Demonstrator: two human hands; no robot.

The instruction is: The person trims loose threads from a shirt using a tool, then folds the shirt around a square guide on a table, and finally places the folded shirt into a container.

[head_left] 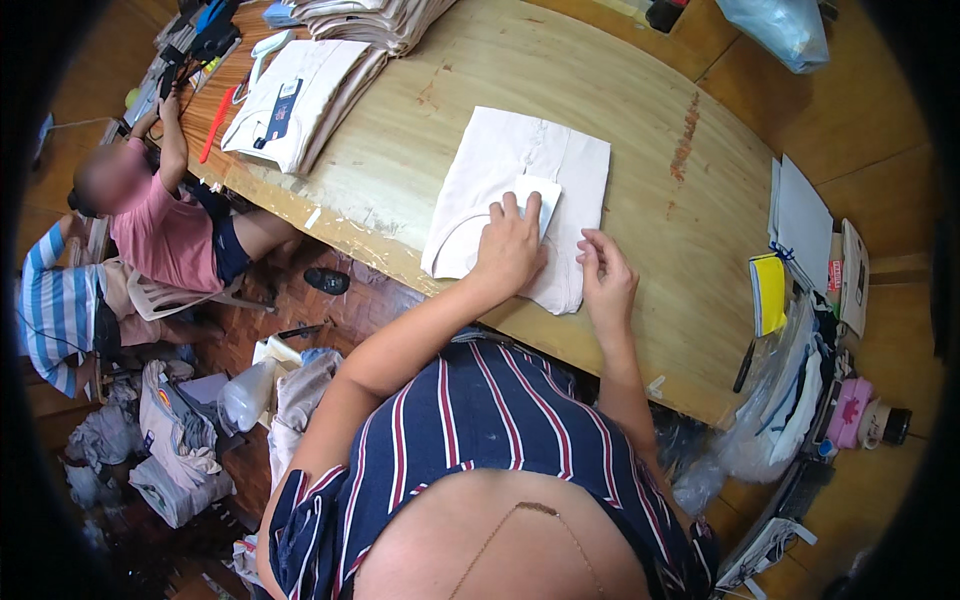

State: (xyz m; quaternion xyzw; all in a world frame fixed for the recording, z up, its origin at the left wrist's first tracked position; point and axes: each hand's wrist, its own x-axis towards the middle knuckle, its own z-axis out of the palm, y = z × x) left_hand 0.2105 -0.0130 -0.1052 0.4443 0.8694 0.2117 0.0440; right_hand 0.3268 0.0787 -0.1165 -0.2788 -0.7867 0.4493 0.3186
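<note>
A folded off-white shirt (487,150) lies flat on the wooden table in front of me, its round neckline toward the left. On top of it my left hand (512,248) grips a white, card-like rectangle (543,190), fingertips bent over its face. The rectangle's lower part is hidden under that hand. By the shirt's right edge is my right hand (608,275), holding nothing visible, with its fingers loosely bent and apart. Whether its fingertips touch the fabric I cannot tell.
A folded shirt pile with a dark tag (282,112) lies at the table's (690,250) far left, beside a red strip (215,128) and a taller garment stack (375,18). Two people sit at left. Garments (180,440) cover the floor. Bags and a yellow packet (768,293) crowd the right.
</note>
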